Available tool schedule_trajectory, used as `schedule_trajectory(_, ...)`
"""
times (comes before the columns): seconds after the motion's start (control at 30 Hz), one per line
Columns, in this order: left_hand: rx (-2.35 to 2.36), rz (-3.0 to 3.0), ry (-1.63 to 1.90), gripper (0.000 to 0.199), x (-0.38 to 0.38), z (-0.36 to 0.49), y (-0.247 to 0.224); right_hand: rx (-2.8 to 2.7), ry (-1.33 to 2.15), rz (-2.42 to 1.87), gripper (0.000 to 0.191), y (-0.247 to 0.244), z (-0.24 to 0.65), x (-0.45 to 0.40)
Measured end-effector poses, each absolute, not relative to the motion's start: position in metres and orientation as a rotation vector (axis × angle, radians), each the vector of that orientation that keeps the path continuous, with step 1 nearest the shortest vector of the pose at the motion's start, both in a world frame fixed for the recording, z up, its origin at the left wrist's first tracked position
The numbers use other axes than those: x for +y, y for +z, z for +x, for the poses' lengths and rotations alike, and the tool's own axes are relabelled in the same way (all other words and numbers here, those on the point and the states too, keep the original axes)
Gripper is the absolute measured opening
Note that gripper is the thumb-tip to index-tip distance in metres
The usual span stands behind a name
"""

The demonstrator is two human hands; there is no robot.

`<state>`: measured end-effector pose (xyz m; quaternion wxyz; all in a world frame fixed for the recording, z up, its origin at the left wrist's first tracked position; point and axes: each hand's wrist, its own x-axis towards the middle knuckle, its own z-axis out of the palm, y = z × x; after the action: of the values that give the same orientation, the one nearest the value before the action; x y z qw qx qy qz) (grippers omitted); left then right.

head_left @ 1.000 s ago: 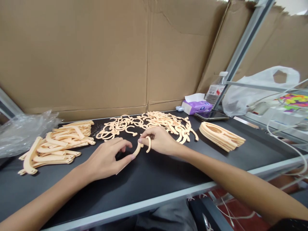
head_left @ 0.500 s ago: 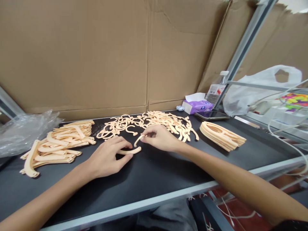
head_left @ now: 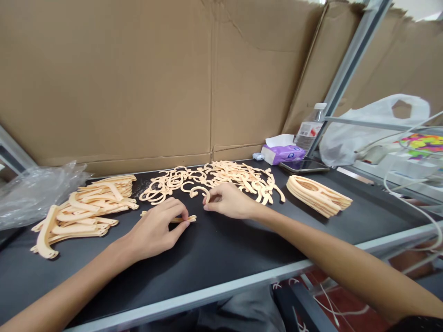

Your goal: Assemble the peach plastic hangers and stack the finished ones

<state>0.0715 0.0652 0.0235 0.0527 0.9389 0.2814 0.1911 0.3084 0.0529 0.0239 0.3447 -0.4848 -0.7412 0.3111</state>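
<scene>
Between the thumb and fingers of my left hand [head_left: 162, 227] is a slim beige plastic hanger arm [head_left: 191, 219], turned edge-on just above the black table. Its middle is partly hidden by my fingers. My right hand [head_left: 229, 201] pinches a small curved beige hook [head_left: 199, 189], its open curve pointing left. Behind both hands lie a loose heap of similar hooks [head_left: 166, 183] and a pile of small curved pieces [head_left: 238, 173]. To the left is a heap of wider hanger arms [head_left: 86, 207].
On the right stands a stack of beige pieces with oval openings [head_left: 318, 194]. Farther back are a phone [head_left: 304, 165], a purple tissue pack [head_left: 284, 154] and a bottle [head_left: 309, 133]. Clear plastic wrap [head_left: 38, 191] lies at far left. Cardboard [head_left: 145, 83] walls the back.
My left hand has turned the hanger arm edge-on and drawn it slightly left. The hook in my right hand has rotated, so its curve now shows.
</scene>
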Motion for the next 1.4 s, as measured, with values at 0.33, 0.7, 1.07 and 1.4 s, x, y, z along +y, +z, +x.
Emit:
schedule_trajectory(0.33,0.847,2.928,0.538,0.015,0.061,0.072,0.020,-1.784,1.237,-0.904,0.006,0.022,0.300,0.048)
schedule_trajectory(0.7,0.782,3.018,0.509,0.019,0.060,0.075,0.021,-1.730,1.425,-0.885,0.019,0.017,0.299,0.051)
schedule_trajectory(1.07,0.833,3.006,0.492,0.020,0.062,0.074,0.020,-1.694,1.441,-0.879,0.020,0.014,0.302,0.057)
schedule_trajectory(1.4,0.750,2.980,0.552,0.017,0.057,0.077,0.022,-1.659,1.496,-0.853,0.025,0.012,0.300,0.058)
